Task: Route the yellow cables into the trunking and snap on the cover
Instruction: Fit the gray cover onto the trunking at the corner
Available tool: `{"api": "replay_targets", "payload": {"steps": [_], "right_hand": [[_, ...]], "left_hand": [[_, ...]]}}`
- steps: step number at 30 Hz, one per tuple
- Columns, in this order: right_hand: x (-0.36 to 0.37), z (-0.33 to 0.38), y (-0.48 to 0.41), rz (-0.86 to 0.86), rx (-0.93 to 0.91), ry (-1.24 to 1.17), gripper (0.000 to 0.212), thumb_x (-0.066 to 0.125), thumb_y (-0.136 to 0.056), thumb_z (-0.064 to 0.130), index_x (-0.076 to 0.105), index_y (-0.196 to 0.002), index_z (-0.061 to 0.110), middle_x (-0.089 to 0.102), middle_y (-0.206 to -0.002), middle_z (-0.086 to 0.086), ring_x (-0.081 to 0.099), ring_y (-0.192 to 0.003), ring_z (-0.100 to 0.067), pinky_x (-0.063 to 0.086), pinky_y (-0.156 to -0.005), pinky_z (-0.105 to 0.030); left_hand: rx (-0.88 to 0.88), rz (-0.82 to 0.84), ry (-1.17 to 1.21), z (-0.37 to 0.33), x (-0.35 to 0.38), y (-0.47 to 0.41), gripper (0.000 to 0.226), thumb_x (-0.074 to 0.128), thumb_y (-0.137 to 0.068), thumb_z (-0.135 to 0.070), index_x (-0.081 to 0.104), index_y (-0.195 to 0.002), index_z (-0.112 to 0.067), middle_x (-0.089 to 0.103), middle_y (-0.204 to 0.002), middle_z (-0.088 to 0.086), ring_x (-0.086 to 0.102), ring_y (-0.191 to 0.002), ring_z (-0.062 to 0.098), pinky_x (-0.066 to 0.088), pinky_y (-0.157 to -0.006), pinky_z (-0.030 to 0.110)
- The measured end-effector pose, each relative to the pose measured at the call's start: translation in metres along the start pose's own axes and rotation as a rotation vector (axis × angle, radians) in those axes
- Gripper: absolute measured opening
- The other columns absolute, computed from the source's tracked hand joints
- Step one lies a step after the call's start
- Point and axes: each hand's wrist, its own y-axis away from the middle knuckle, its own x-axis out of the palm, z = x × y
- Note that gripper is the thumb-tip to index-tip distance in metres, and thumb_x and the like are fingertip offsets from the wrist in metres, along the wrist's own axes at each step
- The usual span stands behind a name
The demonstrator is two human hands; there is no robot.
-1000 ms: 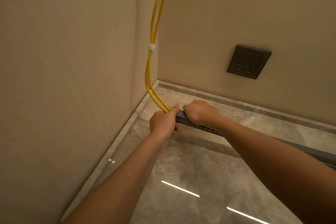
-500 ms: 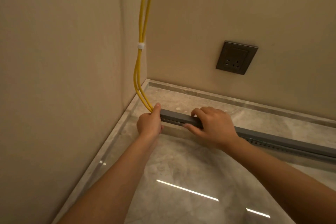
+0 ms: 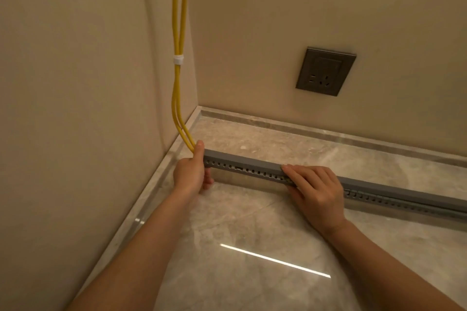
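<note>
Two yellow cables (image 3: pixel 179 33), bound by a white tie (image 3: pixel 178 59), hang down the wall corner and bend into the left end of a grey slotted trunking (image 3: pixel 242 170). The trunking lies on the floor and runs off to the right, with a grey cover (image 3: pixel 252 160) on top of it. My left hand (image 3: pixel 192 174) grips the trunking's left end, thumb upright against the spot where the cables enter. My right hand (image 3: pixel 313 189) lies on the cover further right, its fingers straight and pressing down. Inside the trunking the cables are hidden.
A dark wall socket (image 3: pixel 326 70) sits on the back wall above the trunking. The glossy marble floor (image 3: pixel 252 260) has a paler border strip (image 3: pixel 303 131) along both walls. The left wall (image 3: pixel 75 108) stands close beside my left arm.
My right hand has slid to the right along the cover, away from my left hand, and its fingers have flattened. My left hand stays at the trunking's left end.
</note>
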Motion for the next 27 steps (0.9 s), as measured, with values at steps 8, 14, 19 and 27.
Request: {"api": "replay_targets", "payload": {"steps": [8, 14, 19, 27], "right_hand": [[0.002, -0.003, 0.001, 0.022, 0.112, -0.024, 0.024, 0.078, -0.073, 0.015, 0.075, -0.096, 0.009, 0.073, -0.09, -0.007, 0.066, -0.074, -0.022, 0.046, -0.069, -0.027], [0.005, -0.005, 0.002, 0.03, 0.14, -0.042, 0.02, 0.077, -0.075, 0.02, 0.076, -0.094, 0.011, 0.073, -0.087, -0.004, 0.068, -0.072, -0.02, 0.05, -0.063, -0.029], [0.008, -0.008, 0.004, 0.058, 0.164, -0.059, 0.02, 0.07, -0.081, 0.026, 0.075, -0.095, 0.012, 0.073, -0.087, -0.002, 0.067, -0.072, -0.019, 0.049, -0.062, -0.029], [0.008, -0.005, 0.0, 0.15, 0.212, -0.109, 0.018, 0.073, -0.08, 0.02, 0.072, -0.095, 0.01, 0.067, -0.082, -0.006, 0.059, -0.068, -0.024, 0.04, -0.064, -0.031]], "left_hand": [[0.96, -0.305, -0.486, 0.047, 0.025, 0.027, 0.018, 0.054, -0.085, -0.032, 0.056, -0.077, -0.016, 0.058, -0.075, -0.001, 0.051, -0.073, 0.015, 0.046, -0.066, 0.03], [1.371, -0.003, -0.919, 0.06, 0.076, 0.03, 0.051, 0.071, -0.075, -0.022, 0.054, -0.122, -0.012, 0.061, -0.122, 0.002, 0.047, -0.122, 0.019, 0.022, -0.11, 0.045], [1.414, -0.007, -0.882, 0.058, 0.084, 0.022, 0.032, 0.053, -0.082, -0.018, 0.061, -0.112, -0.012, 0.066, -0.109, 0.002, 0.058, -0.107, 0.018, 0.032, -0.105, 0.041], [1.368, 0.034, -0.836, 0.056, 0.086, 0.02, 0.03, 0.049, -0.084, -0.024, 0.049, -0.112, -0.016, 0.064, -0.104, 0.006, 0.05, -0.104, 0.017, 0.029, -0.105, 0.039]]}}
